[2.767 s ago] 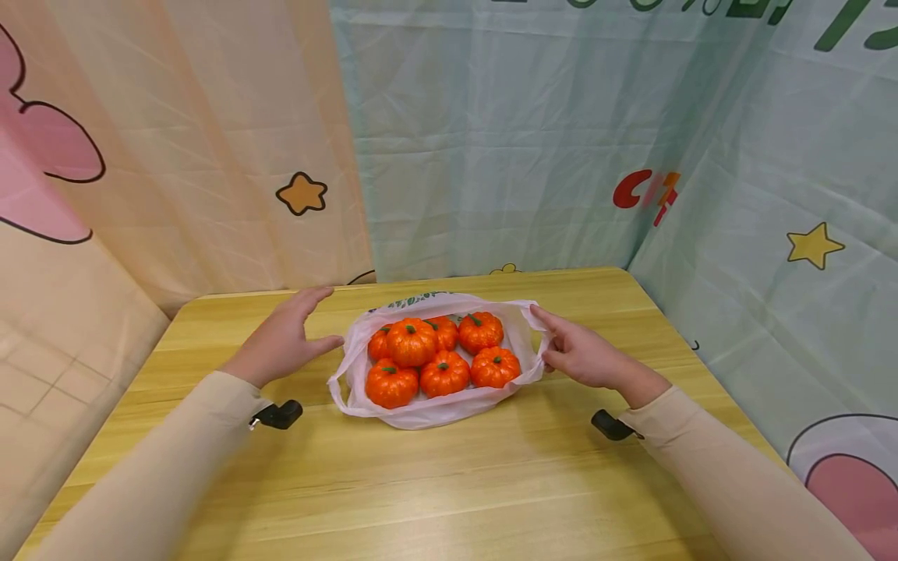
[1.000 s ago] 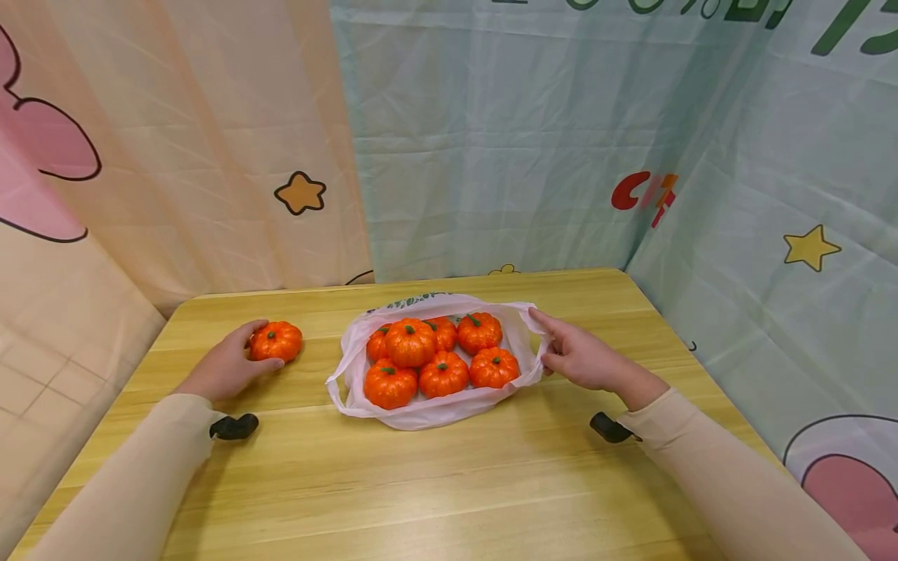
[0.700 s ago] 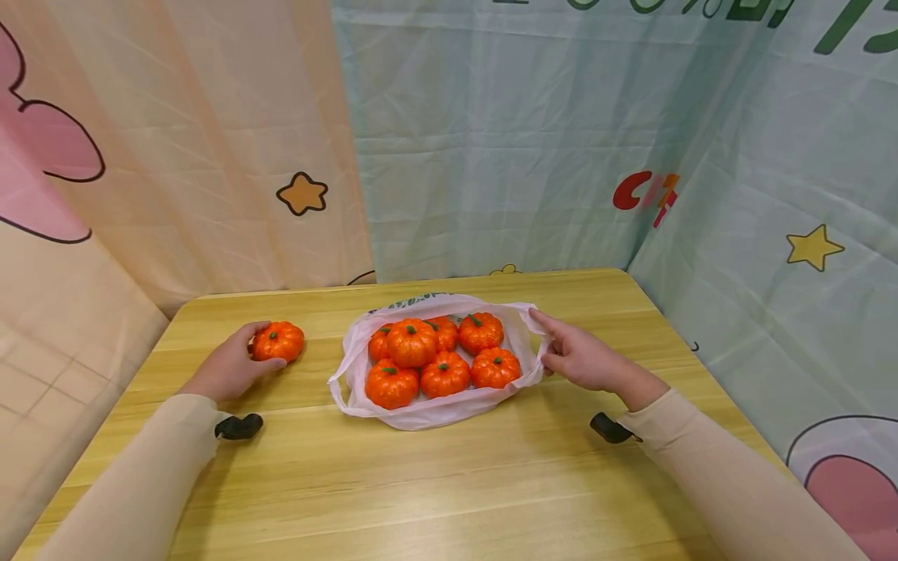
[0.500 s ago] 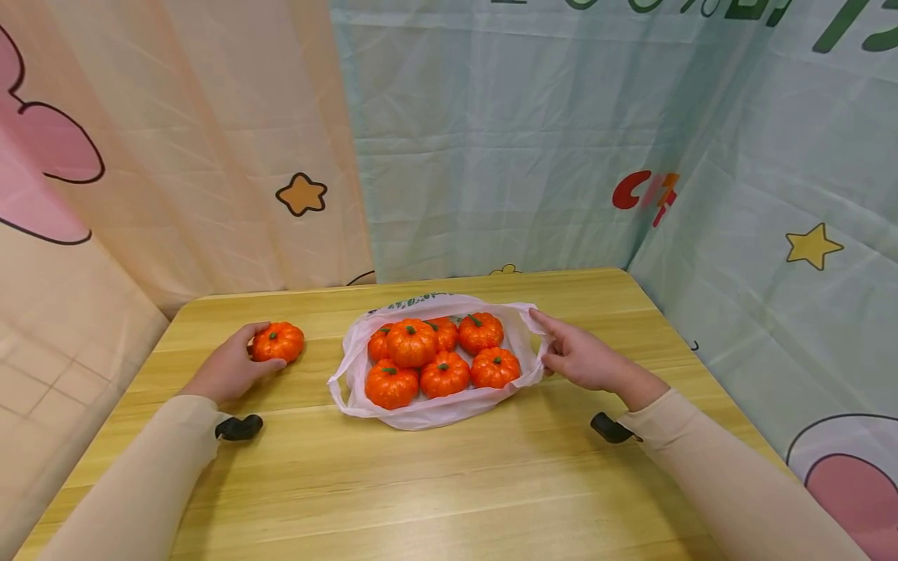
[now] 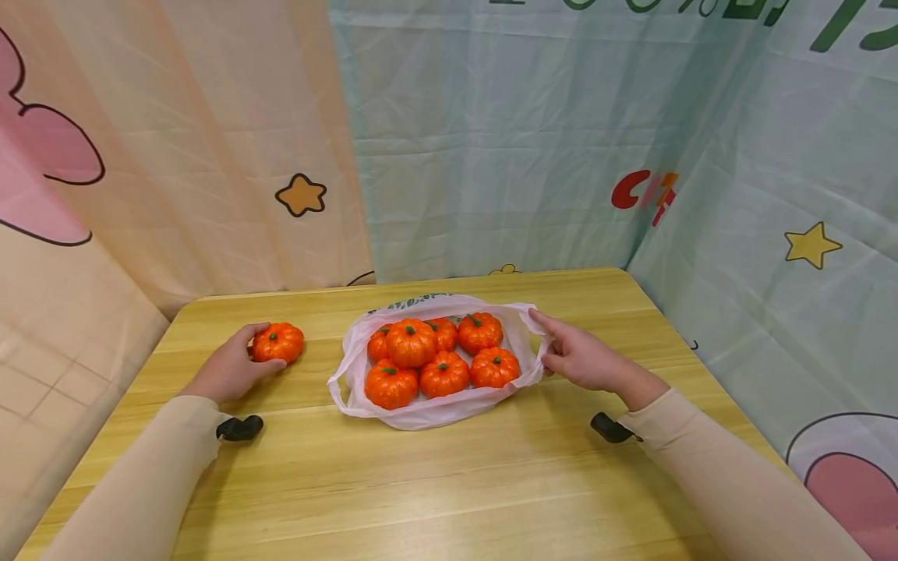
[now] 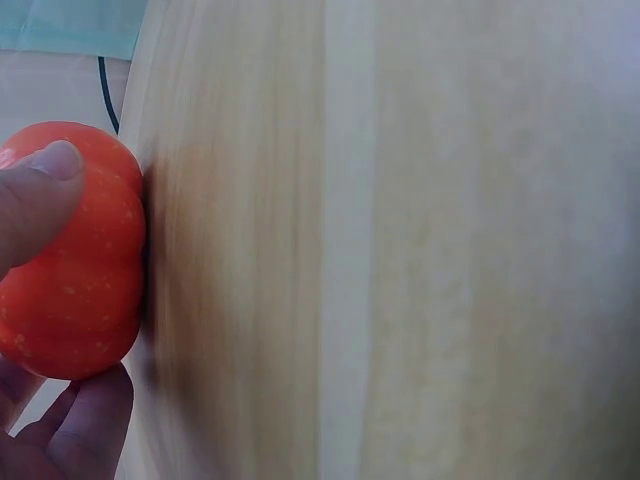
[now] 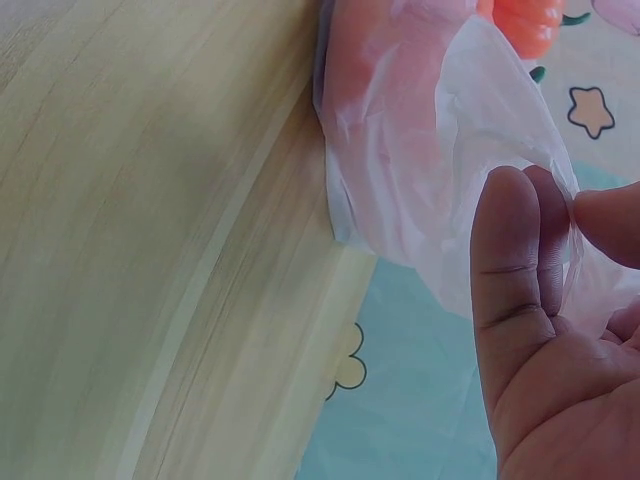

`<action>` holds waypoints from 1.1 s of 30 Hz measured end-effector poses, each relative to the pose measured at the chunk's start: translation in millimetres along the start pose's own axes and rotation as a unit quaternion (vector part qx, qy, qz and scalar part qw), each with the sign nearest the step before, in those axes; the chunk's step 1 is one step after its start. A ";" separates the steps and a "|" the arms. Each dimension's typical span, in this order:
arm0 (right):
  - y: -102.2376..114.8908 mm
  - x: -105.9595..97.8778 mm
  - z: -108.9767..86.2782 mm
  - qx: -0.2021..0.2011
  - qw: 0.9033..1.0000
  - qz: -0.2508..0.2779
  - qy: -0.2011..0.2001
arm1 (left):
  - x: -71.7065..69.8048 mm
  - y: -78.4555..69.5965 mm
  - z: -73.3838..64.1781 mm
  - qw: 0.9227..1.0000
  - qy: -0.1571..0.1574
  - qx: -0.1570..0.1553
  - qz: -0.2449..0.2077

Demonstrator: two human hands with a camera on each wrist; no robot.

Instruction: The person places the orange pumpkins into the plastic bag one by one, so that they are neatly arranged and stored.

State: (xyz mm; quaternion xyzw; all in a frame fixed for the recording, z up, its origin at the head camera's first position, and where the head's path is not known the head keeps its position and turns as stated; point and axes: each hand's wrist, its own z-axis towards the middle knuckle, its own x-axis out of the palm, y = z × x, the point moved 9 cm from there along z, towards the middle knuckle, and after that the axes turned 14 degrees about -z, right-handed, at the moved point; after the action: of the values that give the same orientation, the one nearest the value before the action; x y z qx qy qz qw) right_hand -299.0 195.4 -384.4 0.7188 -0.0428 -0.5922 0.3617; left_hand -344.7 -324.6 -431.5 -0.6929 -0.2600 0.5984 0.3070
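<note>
My left hand (image 5: 231, 365) grips a small orange pumpkin (image 5: 282, 341) at the table's left side, thumb on the near side and fingers behind. In the left wrist view the thumb lies across this pumpkin (image 6: 85, 270), which sits right at the tabletop. A thin white plastic bag (image 5: 431, 417) stands mid-table with its mouth spread wide. Several more orange pumpkins (image 5: 445, 374) with green stems lie inside it, one on top of the others. My right hand (image 5: 585, 357) pinches the bag's right handle; the right wrist view shows thumb and fingers on the thin plastic (image 7: 400, 190).
The light wooden table (image 5: 449, 491) carries all of this. Printed curtains (image 5: 491, 156) hang behind and on both sides, close to its edges. A black wrist-worn device (image 5: 240, 428) juts from the left cuff, another black device (image 5: 610, 427) from the right.
Since the oldest frame, my left hand has moved from beside the bag out to the left and taken hold of a pumpkin. Over the last second both hands stay in place.
</note>
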 end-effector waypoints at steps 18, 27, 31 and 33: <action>1.0 -1.3 -0.9 0.006 1.000 -0.003 0.001 | 0.3 1.2 2.0 1.000 0.000 0.006 -0.002; 0.0 -0.7 -0.5 0.007 1.000 -0.002 0.000 | 0.1 1.9 2.0 1.000 0.000 0.006 -0.001; -0.1 -0.3 -0.2 0.005 1.000 0.001 0.000 | 0.0 3.7 2.2 1.000 -0.001 0.004 0.001; 0.1 -0.2 -0.2 0.004 1.000 0.001 0.000 | -0.1 4.5 2.3 1.000 -0.001 0.003 0.000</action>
State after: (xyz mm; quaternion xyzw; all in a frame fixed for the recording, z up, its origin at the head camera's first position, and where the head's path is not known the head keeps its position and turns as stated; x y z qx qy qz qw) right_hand -298.9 195.5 -384.1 0.7205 -0.0462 -0.5914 0.3592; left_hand -346.9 -327.5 -435.1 -0.6912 -0.2583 0.6001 0.3089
